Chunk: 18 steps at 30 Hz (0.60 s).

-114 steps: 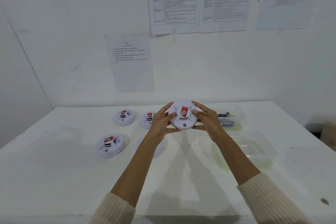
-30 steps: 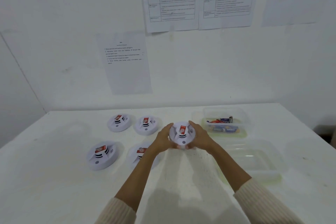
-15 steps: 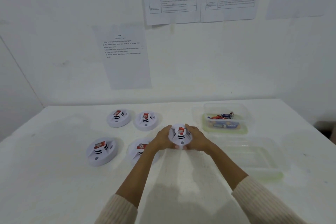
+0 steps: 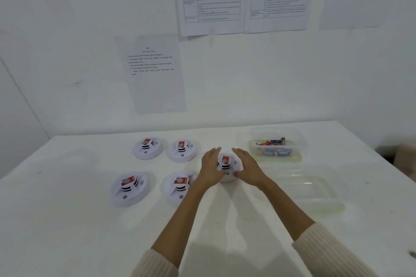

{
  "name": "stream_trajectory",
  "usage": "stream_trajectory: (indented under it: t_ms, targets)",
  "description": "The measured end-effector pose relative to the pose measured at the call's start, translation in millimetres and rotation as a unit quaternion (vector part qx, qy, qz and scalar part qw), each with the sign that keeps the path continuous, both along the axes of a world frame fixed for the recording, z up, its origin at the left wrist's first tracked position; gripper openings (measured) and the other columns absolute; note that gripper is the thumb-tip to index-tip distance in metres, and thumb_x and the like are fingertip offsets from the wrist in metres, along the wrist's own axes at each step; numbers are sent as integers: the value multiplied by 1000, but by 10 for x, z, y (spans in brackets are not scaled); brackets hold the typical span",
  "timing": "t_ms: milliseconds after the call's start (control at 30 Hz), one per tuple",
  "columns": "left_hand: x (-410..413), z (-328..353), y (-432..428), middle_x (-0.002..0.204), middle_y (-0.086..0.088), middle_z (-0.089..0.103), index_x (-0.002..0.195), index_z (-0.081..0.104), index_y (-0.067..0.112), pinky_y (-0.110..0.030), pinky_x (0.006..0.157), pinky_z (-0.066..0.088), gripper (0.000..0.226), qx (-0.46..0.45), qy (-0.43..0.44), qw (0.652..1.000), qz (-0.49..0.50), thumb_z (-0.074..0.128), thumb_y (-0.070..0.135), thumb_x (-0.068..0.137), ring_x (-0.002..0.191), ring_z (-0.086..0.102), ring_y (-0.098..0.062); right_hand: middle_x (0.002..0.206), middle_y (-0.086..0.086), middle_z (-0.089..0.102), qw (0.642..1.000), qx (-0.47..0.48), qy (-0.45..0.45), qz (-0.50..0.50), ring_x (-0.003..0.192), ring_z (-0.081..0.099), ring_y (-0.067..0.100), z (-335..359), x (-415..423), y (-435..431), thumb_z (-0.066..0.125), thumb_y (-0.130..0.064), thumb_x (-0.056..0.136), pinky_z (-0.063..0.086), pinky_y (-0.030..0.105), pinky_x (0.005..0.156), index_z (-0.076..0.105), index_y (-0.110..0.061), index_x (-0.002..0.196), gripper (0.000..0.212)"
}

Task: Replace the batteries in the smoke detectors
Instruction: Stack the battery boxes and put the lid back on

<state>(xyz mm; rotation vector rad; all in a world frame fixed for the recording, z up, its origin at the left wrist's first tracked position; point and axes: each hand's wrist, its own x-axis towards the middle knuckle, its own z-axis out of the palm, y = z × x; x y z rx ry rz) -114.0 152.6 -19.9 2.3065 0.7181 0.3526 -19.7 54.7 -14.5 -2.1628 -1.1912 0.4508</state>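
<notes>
The left hand (image 4: pixel 210 170) and right hand (image 4: pixel 247 167) flank a white smoke detector (image 4: pixel 225 165) on the worktop (image 4: pixel 67 220), with straight fingers against its sides. Four other detectors (image 4: pixel 130 188) lie left of the left hand. Beyond the right hand sits a clear tub (image 4: pixel 295 136) holding batteries (image 4: pixel 275 153).

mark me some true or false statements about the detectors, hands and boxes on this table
1. Five smoke detectors are in view. True.
2. The batteries lie in the near box. False: the batteries lie in the far box; the near box looks empty.
3. The left hand and right hand sit on either side of one detector. True.
4. Both boxes stand left of the detectors. False: they stand to the right.
5. One hand grips a battery. False: neither hand holds one.
</notes>
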Motion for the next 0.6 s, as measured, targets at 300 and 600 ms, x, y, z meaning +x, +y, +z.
stream_trajectory:
  t_ms: [300,600]
  targets:
    - [54,-1,-466,142,-10,43,137,40,4,-20,102,29,46,-117,-91,988,-53,47,-2,92,132,39,-23,150,6,33,990,93,11,-104,138,30,19,196,-59,-527,57,-5,88,20,21,107,32,-9,142,60]
    - [245,53,-1064,145,-6,40,138,40,11,-25,102,35,44,-202,-103,974,-20,50,13,96,131,42,-21,140,8,46,973,133,-33,-185,129,41,25,234,318,-1356,56,-3,87,25,20,101,47,-12,134,49]
